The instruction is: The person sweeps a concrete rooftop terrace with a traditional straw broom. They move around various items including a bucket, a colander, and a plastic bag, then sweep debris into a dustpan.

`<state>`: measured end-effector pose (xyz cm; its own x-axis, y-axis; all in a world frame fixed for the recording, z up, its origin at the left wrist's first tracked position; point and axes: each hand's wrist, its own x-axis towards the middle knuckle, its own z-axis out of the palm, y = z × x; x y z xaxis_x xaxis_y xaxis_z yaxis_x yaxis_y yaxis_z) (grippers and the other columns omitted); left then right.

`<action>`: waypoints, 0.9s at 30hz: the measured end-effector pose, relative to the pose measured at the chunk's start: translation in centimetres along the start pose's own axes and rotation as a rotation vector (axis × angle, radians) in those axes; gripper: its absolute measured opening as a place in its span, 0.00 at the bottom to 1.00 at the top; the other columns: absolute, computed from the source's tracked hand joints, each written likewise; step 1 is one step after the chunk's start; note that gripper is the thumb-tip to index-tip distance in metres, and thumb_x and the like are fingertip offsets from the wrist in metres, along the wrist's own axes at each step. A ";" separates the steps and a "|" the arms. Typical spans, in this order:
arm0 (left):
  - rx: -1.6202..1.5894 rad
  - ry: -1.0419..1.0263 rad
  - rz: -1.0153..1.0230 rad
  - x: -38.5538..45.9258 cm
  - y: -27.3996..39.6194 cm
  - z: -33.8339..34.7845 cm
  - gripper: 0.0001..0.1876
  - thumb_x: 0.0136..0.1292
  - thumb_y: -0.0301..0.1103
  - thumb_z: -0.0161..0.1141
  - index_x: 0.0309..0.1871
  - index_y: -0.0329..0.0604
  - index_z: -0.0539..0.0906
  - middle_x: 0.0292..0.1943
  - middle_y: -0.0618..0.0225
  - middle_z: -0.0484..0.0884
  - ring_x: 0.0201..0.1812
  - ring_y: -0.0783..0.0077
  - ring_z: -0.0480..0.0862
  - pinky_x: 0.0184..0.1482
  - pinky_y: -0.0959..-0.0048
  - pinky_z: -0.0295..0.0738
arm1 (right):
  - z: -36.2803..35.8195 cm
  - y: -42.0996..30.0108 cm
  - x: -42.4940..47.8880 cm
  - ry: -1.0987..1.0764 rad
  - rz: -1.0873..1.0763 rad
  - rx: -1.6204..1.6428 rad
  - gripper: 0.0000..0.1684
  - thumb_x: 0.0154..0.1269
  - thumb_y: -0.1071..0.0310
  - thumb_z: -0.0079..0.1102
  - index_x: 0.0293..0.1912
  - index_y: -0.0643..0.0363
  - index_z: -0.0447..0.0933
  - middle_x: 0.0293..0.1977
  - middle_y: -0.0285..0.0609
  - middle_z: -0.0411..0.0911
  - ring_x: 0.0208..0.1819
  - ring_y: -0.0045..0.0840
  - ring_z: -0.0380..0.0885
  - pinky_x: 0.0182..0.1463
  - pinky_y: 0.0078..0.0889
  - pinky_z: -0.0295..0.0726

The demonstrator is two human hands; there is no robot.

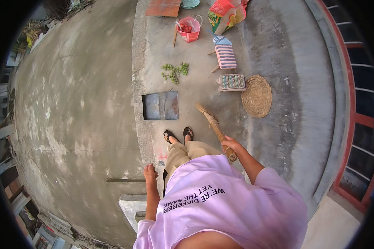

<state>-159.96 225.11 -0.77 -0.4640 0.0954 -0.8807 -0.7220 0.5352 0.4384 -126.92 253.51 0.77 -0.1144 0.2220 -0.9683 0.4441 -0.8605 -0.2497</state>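
My right hand (231, 144) is closed around the handle of a straw hand broom (216, 129), whose bristles point forward and to the left. My left hand (150, 172) hangs beside my body with its fingers curled; nothing can be made out in it. Ahead of my feet a metal dustpan (170, 105) lies on the concrete, with a strap or handle across its middle. Beyond the dustpan is a loose bunch of small green round fruits (175, 73) on the ground.
A pink basket (191, 36) with red fruits stands farther ahead, near a colourful bag (229, 15) and a wooden board (163, 7). On the right are a stool with a striped cover (226, 57), another with a knitted cover (232, 82), and a round woven straw mat (256, 96).
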 end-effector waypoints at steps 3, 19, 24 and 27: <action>-0.032 -0.056 0.023 1.5 1.9 0.1 0.09 0.57 0.35 0.49 0.37 0.41 0.72 0.16 0.75 0.65 0.10 0.82 0.62 0.09 0.81 0.56 | 0.6 0.0 -0.8 0.037 -0.025 -0.012 0.46 0.47 0.73 0.53 0.64 0.56 0.43 0.26 0.46 0.71 0.16 0.26 0.71 0.18 0.29 0.71; -0.066 -0.288 0.008 2.5 12.5 12.7 0.12 0.60 0.41 0.48 0.38 0.42 0.72 0.16 0.75 0.65 0.13 0.80 0.63 0.14 0.83 0.59 | 4.3 -7.1 -6.8 -0.109 -0.427 -0.298 0.42 0.47 0.71 0.52 0.63 0.55 0.48 0.33 0.44 0.72 0.26 0.21 0.70 0.31 0.21 0.70; 0.015 -0.478 0.002 -0.1 15.4 22.6 0.25 0.55 0.58 0.50 0.36 0.41 0.73 0.22 0.72 0.69 0.21 0.77 0.68 0.22 0.80 0.64 | 2.7 -14.4 -9.8 -0.260 -0.556 -0.596 0.41 0.47 0.68 0.49 0.63 0.52 0.50 0.26 0.43 0.73 0.24 0.24 0.71 0.30 0.26 0.71; 0.011 -0.547 -0.009 -2.9 16.1 28.3 0.27 0.54 0.62 0.46 0.38 0.43 0.73 0.23 0.74 0.71 0.21 0.77 0.68 0.19 0.81 0.62 | 0.2 -19.3 -11.8 -0.316 -0.647 -0.805 0.40 0.47 0.67 0.48 0.63 0.50 0.51 0.24 0.51 0.73 0.25 0.33 0.73 0.31 0.31 0.71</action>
<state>-155.69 257.22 3.70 -0.1213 0.5120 -0.8504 -0.7179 0.5465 0.4314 -134.29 267.42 17.00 -0.7100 0.2985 -0.6379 0.6577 -0.0428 -0.7521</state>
